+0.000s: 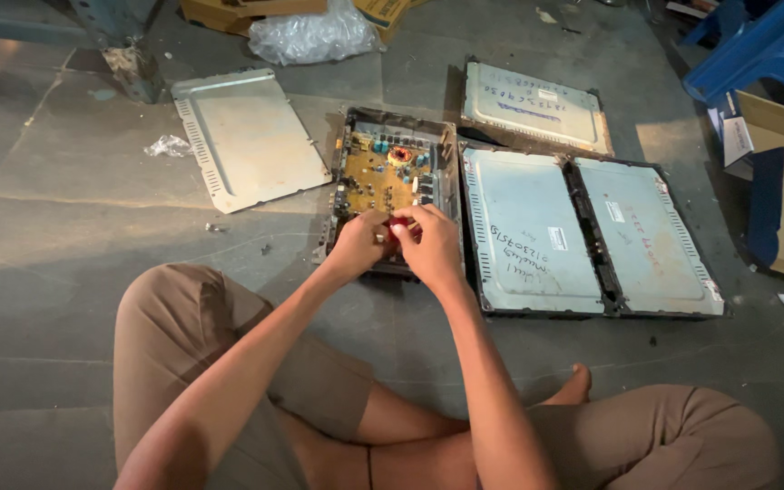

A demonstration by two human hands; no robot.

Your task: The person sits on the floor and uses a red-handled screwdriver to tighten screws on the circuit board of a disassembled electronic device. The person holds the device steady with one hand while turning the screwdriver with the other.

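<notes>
On the floor (65, 227), both hands (360, 243) (430, 245) meet, pinching a small red thing (399, 224) over the open box's (390, 181) near edge.

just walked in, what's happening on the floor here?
A person sits cross-legged on the stone floor over an opened electronics unit whose circuit board is exposed. The left hand and right hand meet at the unit's near edge around a small red part; what it is cannot be told. A removed metal cover lies to the left. Three closed units lie to the right, a blue plastic stool beyond them.
</notes>
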